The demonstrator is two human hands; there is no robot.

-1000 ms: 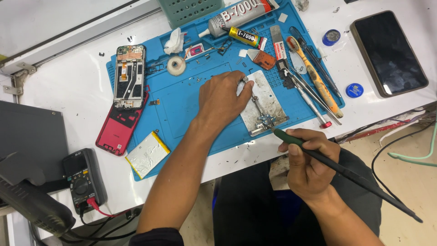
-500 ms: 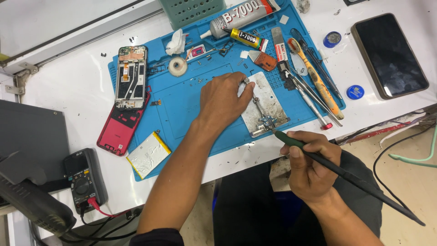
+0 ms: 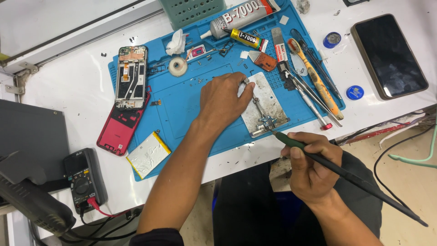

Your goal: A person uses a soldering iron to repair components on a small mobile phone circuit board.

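Observation:
My left hand [image 3: 225,99] rests on the blue work mat [image 3: 182,105], its fingertips on the top left edge of a metal board holder [image 3: 266,98]. A small circuit board [image 3: 265,122] is clamped at the holder's near end. My right hand [image 3: 312,166] grips a dark soldering iron [image 3: 346,175] like a pen. The iron's tip touches the holder's near right edge beside the small board, and its cord end trails off to the lower right.
On the mat lie glue tubes [image 3: 241,16], a tape roll [image 3: 177,66], tweezers and an orange-handled brush [image 3: 314,77]. An opened phone frame [image 3: 131,75] lies above a red back cover [image 3: 119,130]. A battery [image 3: 148,154], multimeter [image 3: 84,180] and dark phone [image 3: 388,54] are around.
The view has shifted slightly. My right hand has brought the iron's tip a little closer to the small board. My left hand stays on the holder.

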